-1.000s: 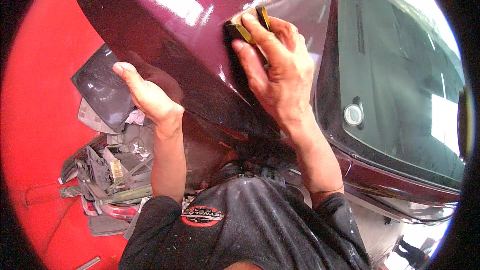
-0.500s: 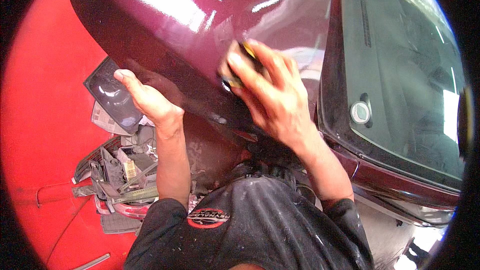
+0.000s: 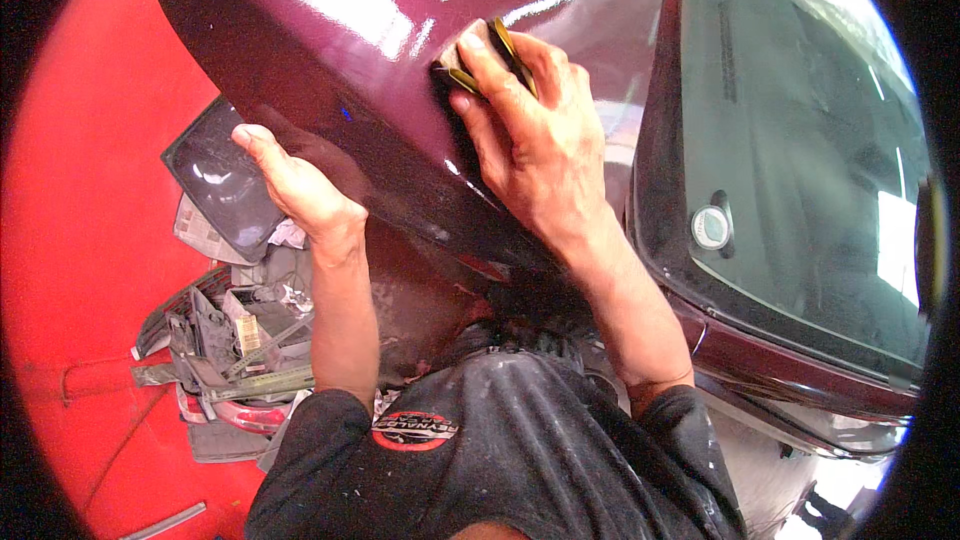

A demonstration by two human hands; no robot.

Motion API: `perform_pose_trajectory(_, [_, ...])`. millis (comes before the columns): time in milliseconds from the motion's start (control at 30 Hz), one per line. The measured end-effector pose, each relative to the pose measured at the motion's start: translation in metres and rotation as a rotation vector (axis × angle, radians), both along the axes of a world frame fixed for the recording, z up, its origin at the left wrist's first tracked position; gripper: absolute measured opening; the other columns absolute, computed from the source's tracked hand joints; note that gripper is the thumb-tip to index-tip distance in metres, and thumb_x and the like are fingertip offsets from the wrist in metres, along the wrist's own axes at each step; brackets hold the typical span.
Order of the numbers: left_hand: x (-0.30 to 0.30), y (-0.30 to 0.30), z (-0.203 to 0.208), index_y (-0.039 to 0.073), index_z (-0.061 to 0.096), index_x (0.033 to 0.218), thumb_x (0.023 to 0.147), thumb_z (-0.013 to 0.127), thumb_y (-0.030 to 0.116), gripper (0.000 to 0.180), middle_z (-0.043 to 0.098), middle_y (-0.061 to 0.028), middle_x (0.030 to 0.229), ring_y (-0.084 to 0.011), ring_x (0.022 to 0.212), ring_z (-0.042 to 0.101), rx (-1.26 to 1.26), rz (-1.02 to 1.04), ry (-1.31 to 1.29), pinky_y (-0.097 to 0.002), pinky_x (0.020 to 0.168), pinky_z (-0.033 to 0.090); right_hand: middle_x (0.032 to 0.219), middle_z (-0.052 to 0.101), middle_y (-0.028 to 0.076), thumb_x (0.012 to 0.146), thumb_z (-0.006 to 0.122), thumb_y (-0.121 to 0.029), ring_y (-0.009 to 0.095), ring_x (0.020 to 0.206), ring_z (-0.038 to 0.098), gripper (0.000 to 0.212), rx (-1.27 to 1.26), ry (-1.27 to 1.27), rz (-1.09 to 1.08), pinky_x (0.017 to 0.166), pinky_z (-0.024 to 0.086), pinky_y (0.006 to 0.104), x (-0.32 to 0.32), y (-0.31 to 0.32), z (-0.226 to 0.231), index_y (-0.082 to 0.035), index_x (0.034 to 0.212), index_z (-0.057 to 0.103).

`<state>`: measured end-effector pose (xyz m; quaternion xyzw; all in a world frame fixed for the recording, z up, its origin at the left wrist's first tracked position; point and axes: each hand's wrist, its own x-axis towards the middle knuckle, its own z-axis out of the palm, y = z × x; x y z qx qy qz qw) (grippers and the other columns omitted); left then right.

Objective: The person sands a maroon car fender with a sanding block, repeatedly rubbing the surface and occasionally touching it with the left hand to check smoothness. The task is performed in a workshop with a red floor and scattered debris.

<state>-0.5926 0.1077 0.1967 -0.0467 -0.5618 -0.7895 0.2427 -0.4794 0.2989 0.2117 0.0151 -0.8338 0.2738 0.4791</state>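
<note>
My right hand (image 3: 550, 145) is closed around a small hand pad (image 3: 468, 48) with a beige top and black-and-yellow edges. The pad rests on a glossy maroon car body panel (image 3: 390, 100), a little in from its near edge. At the panel's lower left edge is my left hand (image 3: 305, 195), with its thumb stretched out to the left. The other fingers of that hand are hidden, so their grip cannot be seen.
On the right is a large car window (image 3: 810, 170) with a round sticker (image 3: 711, 227) in its corner. A dark glossy sheet-like part (image 3: 225, 180) and a pile of grey car parts (image 3: 235, 340) lie at left, before a red surface (image 3: 80, 210).
My right hand and the pad have moved up along the panel, farther from its near edge. My left hand has barely moved; the whole view has shifted slightly.
</note>
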Motion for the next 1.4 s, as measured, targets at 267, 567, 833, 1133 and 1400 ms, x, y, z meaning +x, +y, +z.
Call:
perform_pose_trajectory(267, [0.011,0.004,0.011,-0.008,0.013,0.161,0.110,0.041,0.052,0.084,0.005,-0.0126,0.174,-0.0181,0.160,0.007,-0.070,-0.014,-0.005,-0.0342,0.130,0.004,0.120,0.065,0.018,0.090,0.078,-0.016,0.035,0.107,0.066,0.046,0.002,-0.099,-0.138,0.092,0.055,0.0425,0.008,-0.014,0.006,-0.011,0.135,0.068])
perform_pose_trajectory(567, [0.011,0.011,0.013,-0.015,0.013,0.158,0.112,0.038,0.049,0.083,0.006,-0.0193,0.171,-0.0209,0.159,0.011,-0.024,-0.081,-0.007,-0.0352,0.130,0.006,0.126,0.064,0.023,0.094,0.073,-0.015,0.036,0.110,0.068,0.048,-0.094,-0.204,-0.196,0.094,0.055,0.0412,0.017,-0.031,0.014,-0.008,0.140,0.064])
perform_pose_trajectory(833, [-0.003,0.007,-0.018,-0.002,0.058,0.102,0.113,0.043,0.042,0.047,0.051,-0.0047,0.104,-0.0155,0.098,0.043,0.005,-0.003,-0.018,-0.0327,0.095,0.038,0.114,0.064,0.026,0.091,0.073,-0.017,0.042,0.099,0.068,0.048,-0.090,-0.230,-0.329,0.086,0.056,0.0454,0.025,-0.063,0.019,-0.005,0.137,0.063])
perform_pose_trajectory(1133, [-0.014,0.017,-0.024,-0.006,0.066,0.112,0.110,0.053,0.029,0.038,0.067,-0.0102,0.104,-0.0175,0.096,0.056,0.059,0.166,0.114,-0.0362,0.096,0.045,0.105,0.068,0.027,0.094,0.070,-0.021,0.041,0.091,0.070,0.040,-0.130,-0.245,-0.426,0.081,0.057,0.0464,0.023,-0.080,0.024,-0.007,0.131,0.067])
perform_pose_trajectory(1400, [-0.007,0.006,-0.029,-0.009,0.064,0.105,0.112,0.049,0.034,0.046,0.067,-0.0095,0.103,-0.0189,0.092,0.057,-0.023,0.085,0.021,-0.0352,0.094,0.046,0.100,0.067,0.026,0.091,0.072,-0.019,0.043,0.089,0.069,0.040,-0.172,-0.213,-0.415,0.079,0.057,0.0470,0.021,-0.086,0.028,-0.007,0.128,0.068])
